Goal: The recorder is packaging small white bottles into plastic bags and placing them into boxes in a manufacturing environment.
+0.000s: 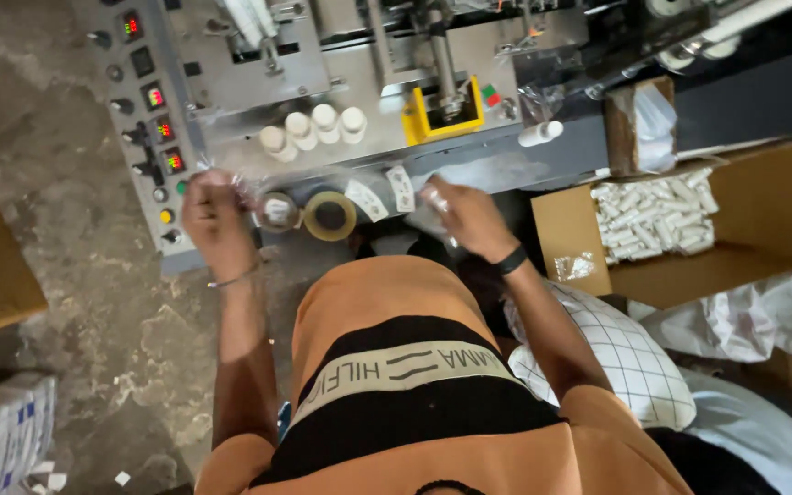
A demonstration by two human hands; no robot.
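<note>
My left hand is closed on one end of a clear plastic film in front of a grey packing machine. At the other end, my right hand pinches the same film, which stretches between both hands along the machine's front edge. Three small white tubes stand on the machine's plate just beyond the film. Two tape rolls hang below the film, between my hands.
An open cardboard box with several white tubes stands at the right. One white tube lies on the machine ledge. The control panel with lit displays is at the left. A checked cushion and crumpled plastic lie lower right.
</note>
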